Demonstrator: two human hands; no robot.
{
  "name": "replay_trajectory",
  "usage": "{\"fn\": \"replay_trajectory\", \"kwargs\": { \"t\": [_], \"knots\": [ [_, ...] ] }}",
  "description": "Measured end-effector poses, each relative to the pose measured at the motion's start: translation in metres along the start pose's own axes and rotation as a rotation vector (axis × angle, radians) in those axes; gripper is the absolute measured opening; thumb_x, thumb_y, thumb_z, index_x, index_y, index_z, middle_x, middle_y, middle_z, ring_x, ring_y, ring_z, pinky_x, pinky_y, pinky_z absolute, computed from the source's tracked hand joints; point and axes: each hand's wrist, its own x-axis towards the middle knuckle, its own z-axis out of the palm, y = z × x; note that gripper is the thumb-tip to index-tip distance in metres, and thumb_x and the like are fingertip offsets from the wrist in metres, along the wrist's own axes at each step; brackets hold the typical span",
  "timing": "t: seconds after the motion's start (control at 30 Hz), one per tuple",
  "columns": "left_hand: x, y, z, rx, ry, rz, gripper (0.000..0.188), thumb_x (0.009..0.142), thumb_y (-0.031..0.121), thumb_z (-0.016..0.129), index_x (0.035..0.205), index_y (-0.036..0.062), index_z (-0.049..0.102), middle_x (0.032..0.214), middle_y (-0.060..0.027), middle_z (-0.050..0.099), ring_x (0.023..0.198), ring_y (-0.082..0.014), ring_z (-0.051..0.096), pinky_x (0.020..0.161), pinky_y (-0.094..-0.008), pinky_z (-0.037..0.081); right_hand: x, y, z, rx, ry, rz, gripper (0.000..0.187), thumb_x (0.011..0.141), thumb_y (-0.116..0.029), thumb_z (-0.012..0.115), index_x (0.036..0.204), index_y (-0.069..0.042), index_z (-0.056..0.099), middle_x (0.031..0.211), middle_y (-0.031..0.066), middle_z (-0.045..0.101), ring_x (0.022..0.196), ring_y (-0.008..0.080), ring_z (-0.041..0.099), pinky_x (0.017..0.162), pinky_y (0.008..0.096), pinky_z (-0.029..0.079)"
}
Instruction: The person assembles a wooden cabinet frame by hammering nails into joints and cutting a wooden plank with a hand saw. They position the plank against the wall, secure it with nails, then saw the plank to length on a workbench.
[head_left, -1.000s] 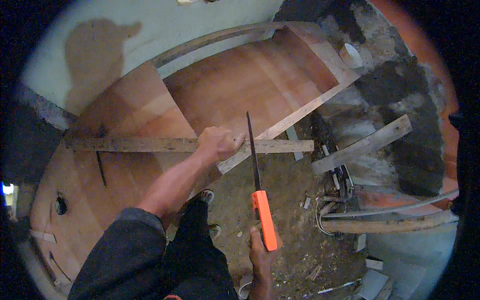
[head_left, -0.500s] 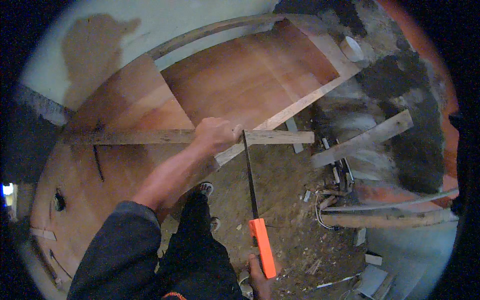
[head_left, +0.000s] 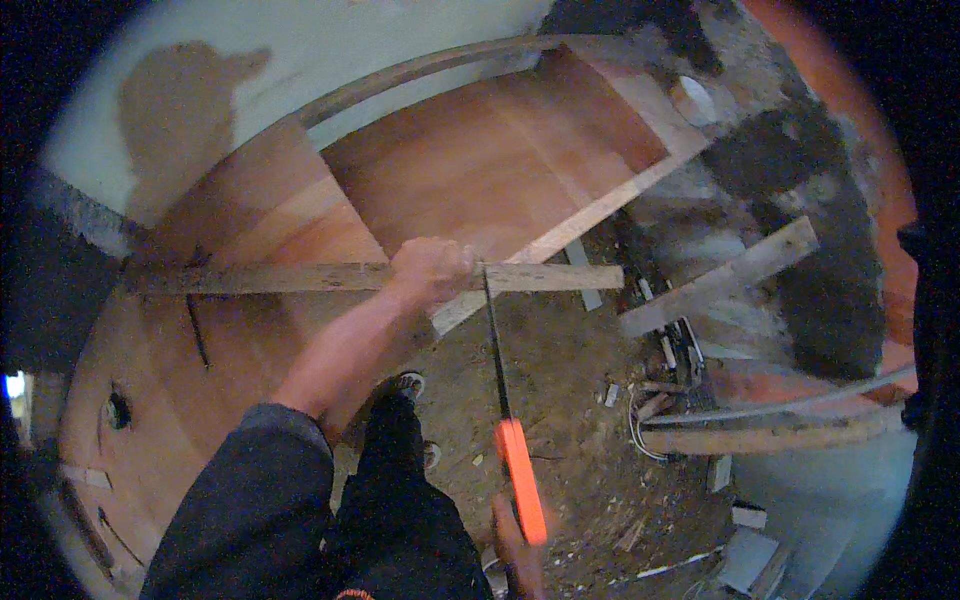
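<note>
My left hand (head_left: 432, 270) is wrapped over a long wooden strip (head_left: 300, 279), pressing it against the wooden frame beneath. The strip lies across a brown plywood panel (head_left: 250, 340), and its right end sticks out past the frame. Close beside that hand, the dark narrow blade of a handsaw (head_left: 520, 480) stands against the strip. My right hand (head_left: 517, 545) grips the saw by its bright orange handle, low in the picture; some of its fingers are hidden behind the handle.
A framed plywood panel (head_left: 490, 160) leans at the back, by a pale wall. At right a loose plank (head_left: 720, 275) lies aslant near a grey tool (head_left: 675, 350) and cables. Timber scraps and tile pieces (head_left: 748, 515) litter the dirt floor (head_left: 580, 420).
The saw and my right hand have moved slightly up toward the strip. My left hand keeps its place on the strip, and the whole view has shifted a little.
</note>
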Motion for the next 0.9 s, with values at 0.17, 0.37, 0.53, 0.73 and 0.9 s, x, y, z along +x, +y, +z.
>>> {"fn": "replay_trajectory", "kwargs": {
  "t": [0.17,0.37,0.53,0.73,0.9],
  "knots": [
    [0.000,0.006,0.000,-0.075,-0.039,-0.095,0.035,0.095,0.037,0.048,0.085,0.0125,0.072,0.072,-0.0133,0.071,0.069,-0.0384,0.071,0.062,-0.0536,0.057,0.089,-0.028,0.047,-0.099,-0.049,0.004,0.017,0.085,-0.015,0.073,0.088,-0.003,0.061,0.070,-0.0029,0.051,0.060,0.0096,0.049,0.055,0.0293,0.041],
    [-0.009,0.013,-0.016,0.048,-0.208,-0.103,0.041,0.097,0.036,0.045,0.104,0.0115,0.077,0.105,-0.0170,0.075,0.096,-0.0374,0.073,0.083,-0.0510,0.058,0.134,-0.034,0.076,0.072,-0.055,-0.260,0.021,0.085,-0.018,0.073,0.094,-0.001,0.065,0.069,-0.0013,0.053,0.062,0.0112,0.052,0.056,0.0315,0.043],
    [-0.007,0.006,0.001,0.072,0.021,-0.029,0.028,0.096,0.032,0.050,0.098,0.0116,0.069,0.079,-0.0156,0.073,0.068,-0.0386,0.072,0.060,-0.0546,0.056,0.060,0.017,0.009,-0.064,-0.207,0.054,0.035,0.083,-0.021,0.075,0.113,-0.002,0.069,0.075,0.0041,0.061,0.068,0.0160,0.060,0.062,0.0337,0.049],
    [-0.006,0.004,0.000,0.121,-0.120,-0.031,0.037,0.095,0.037,0.049,0.090,0.0098,0.074,0.092,-0.0180,0.075,0.083,-0.0398,0.074,0.067,-0.0548,0.057,0.157,0.005,0.081,0.064,-0.160,-0.094,0.027,0.082,-0.019,0.072,0.103,-0.002,0.069,0.072,0.0007,0.057,0.066,0.0142,0.056,0.060,0.0351,0.047],
    [-0.008,0.007,-0.012,0.122,-0.095,-0.061,0.044,0.098,0.038,0.047,0.090,0.0043,0.075,0.094,-0.0223,0.074,0.081,-0.0425,0.072,0.072,-0.0555,0.056,0.096,-0.013,0.061,0.119,-0.081,-0.244,0.041,0.085,-0.016,0.073,0.123,-0.002,0.067,0.080,0.0030,0.065,0.072,0.0177,0.063,0.065,0.0347,0.051]
  ]
}}
